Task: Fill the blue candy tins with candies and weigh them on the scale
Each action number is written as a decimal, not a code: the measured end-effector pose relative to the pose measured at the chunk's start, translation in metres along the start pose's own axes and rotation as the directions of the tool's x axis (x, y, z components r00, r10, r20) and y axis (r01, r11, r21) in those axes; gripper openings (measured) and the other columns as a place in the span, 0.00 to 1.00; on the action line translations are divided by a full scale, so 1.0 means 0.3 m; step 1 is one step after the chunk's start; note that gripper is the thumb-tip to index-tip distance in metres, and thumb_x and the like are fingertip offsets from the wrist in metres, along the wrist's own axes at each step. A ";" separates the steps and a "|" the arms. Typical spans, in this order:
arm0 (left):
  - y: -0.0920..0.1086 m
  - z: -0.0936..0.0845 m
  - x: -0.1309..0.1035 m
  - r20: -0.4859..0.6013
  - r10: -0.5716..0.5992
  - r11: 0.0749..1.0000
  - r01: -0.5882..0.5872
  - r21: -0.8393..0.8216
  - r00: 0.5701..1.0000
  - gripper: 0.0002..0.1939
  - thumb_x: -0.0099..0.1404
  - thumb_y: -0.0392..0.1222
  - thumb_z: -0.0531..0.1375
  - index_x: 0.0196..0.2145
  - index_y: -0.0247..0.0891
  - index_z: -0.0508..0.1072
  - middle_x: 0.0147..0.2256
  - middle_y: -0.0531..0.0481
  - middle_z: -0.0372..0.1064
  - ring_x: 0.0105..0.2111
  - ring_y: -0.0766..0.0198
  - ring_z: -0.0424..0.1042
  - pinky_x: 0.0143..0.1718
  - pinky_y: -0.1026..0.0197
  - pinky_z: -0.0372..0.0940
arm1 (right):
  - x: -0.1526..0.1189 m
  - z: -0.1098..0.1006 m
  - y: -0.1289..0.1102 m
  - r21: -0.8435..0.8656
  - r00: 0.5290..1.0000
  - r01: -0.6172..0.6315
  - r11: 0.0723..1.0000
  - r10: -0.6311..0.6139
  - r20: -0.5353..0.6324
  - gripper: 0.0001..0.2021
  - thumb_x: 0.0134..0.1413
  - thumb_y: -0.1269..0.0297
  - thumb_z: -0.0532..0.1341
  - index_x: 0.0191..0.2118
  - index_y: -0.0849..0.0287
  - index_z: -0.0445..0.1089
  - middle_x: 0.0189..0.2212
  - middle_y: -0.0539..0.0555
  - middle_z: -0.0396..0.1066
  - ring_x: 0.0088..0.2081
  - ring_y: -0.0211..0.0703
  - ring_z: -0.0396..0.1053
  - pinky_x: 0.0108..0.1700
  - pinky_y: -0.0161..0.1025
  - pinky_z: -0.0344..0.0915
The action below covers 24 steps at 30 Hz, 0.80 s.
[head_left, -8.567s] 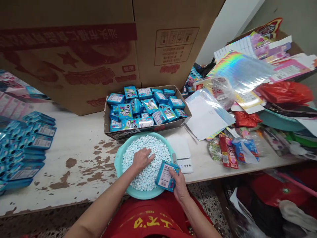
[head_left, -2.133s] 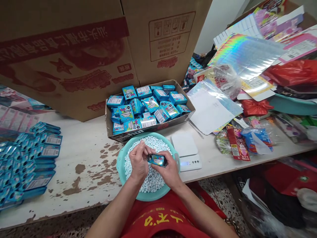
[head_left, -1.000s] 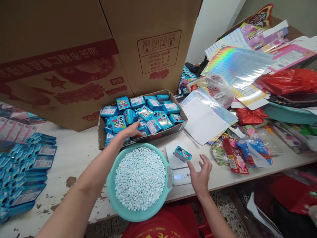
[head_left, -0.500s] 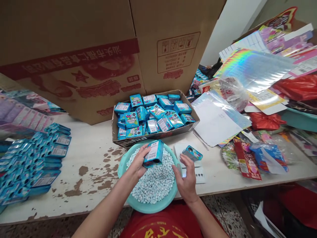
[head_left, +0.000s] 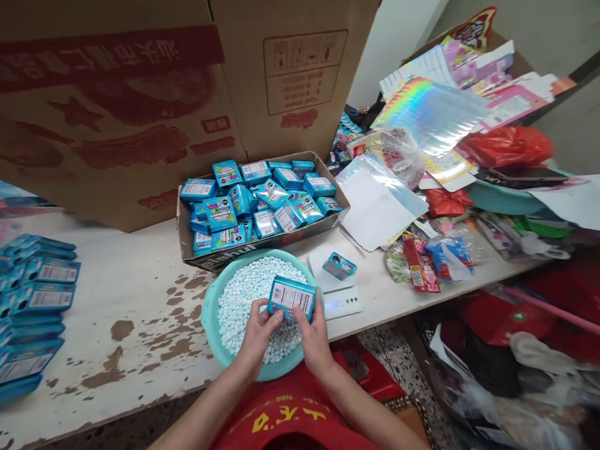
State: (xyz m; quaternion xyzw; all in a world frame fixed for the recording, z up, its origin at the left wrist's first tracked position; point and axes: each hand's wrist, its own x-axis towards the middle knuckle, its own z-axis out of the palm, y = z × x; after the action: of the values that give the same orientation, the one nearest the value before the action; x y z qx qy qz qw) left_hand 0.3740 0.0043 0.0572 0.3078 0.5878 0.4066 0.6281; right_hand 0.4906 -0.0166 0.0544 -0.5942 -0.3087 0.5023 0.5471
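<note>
A small blue candy box (head_left: 293,295) is held between both hands over a turquoise bowl (head_left: 216,340) of pale candies (head_left: 248,281). My left hand (head_left: 259,331) grips the box's left end, thumb on the printed face. At its right end, my right hand (head_left: 313,328) is closed on the same box. Behind the bowl stands an open carton (head_left: 281,240) heaped with similar blue boxes (head_left: 220,212). Right of the bowl, one blue box with a dark round hole (head_left: 339,265) rests on a white scale (head_left: 344,302).
Stacked blue boxes (head_left: 51,294) stand at the left of the worn white table (head_left: 150,312). A large cardboard box (head_left: 164,125) rises behind. To the right lie white sheets (head_left: 372,209), candy packets (head_left: 422,265) and red plastic bags (head_left: 510,147).
My right hand has moved left and taken hold of the box's other end. The box has turned and come lower. The view has shifted to the right.
</note>
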 end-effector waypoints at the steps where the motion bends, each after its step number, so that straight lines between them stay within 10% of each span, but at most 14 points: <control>1: -0.013 -0.032 0.021 0.004 0.112 0.976 -0.111 0.186 0.994 0.14 0.54 0.49 0.63 0.35 0.42 0.67 0.34 0.49 0.71 0.38 0.58 0.70 0.42 0.54 0.64 | 0.012 -0.019 -0.012 -0.002 1.000 0.004 1.000 -0.004 -0.019 0.19 0.54 0.55 0.59 0.48 0.58 0.60 0.43 0.57 0.72 0.43 0.45 0.71 0.45 0.43 0.70; 5: -0.067 -0.163 0.141 0.082 0.522 0.558 -0.413 0.720 0.849 0.15 0.57 0.51 0.59 0.40 0.41 0.71 0.48 0.41 0.66 0.53 0.48 0.60 0.56 0.45 0.52 | 0.026 -0.115 -0.053 -0.083 0.996 -0.005 0.997 -0.002 -0.091 0.22 0.41 0.57 0.68 0.41 0.58 0.62 0.35 0.53 0.72 0.36 0.44 0.71 0.38 0.40 0.69; 11: -0.140 -0.110 0.225 0.134 0.500 0.279 -0.306 0.910 0.855 0.20 0.59 0.52 0.58 0.45 0.38 0.72 0.47 0.39 0.66 0.49 0.47 0.63 0.51 0.46 0.57 | -0.025 -0.192 -0.062 -0.185 0.991 -0.108 0.977 0.091 -0.098 0.20 0.37 0.53 0.69 0.35 0.59 0.66 0.27 0.49 0.72 0.29 0.41 0.68 0.33 0.37 0.67; 17: -0.118 -0.021 0.251 -0.026 0.431 0.605 -0.268 0.749 0.902 0.06 0.55 0.45 0.59 0.29 0.41 0.74 0.31 0.50 0.70 0.36 0.58 0.69 0.42 0.58 0.61 | -0.025 -0.171 -0.045 -0.312 0.997 -0.043 0.949 0.023 -0.069 0.20 0.40 0.52 0.67 0.37 0.59 0.68 0.29 0.51 0.73 0.31 0.44 0.69 0.35 0.40 0.67; 21: -0.078 -0.019 0.225 -0.128 0.205 0.930 -0.153 0.335 0.970 0.10 0.50 0.47 0.63 0.23 0.39 0.70 0.24 0.54 0.67 0.28 0.64 0.66 0.34 0.62 0.60 | -0.011 -0.157 -0.050 -0.479 0.996 0.083 0.874 -0.088 0.011 0.20 0.43 0.52 0.66 0.39 0.59 0.68 0.32 0.53 0.73 0.34 0.46 0.69 0.37 0.41 0.66; 24: -0.011 0.000 0.164 -0.125 0.026 0.999 -0.030 -0.034 0.992 0.13 0.48 0.49 0.65 0.24 0.37 0.68 0.21 0.57 0.62 0.20 0.70 0.61 0.23 0.66 0.56 | -0.002 -0.146 -0.057 -0.574 0.974 0.226 0.787 -0.192 0.120 0.18 0.46 0.53 0.65 0.40 0.58 0.68 0.35 0.55 0.72 0.38 0.48 0.69 0.40 0.42 0.65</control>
State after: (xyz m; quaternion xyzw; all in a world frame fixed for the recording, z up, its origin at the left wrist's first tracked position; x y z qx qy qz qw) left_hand 0.3734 0.0456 0.0303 0.2788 0.6139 0.4443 0.5900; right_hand 0.5345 -0.0284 0.0664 -0.6814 -0.5268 0.3357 0.3814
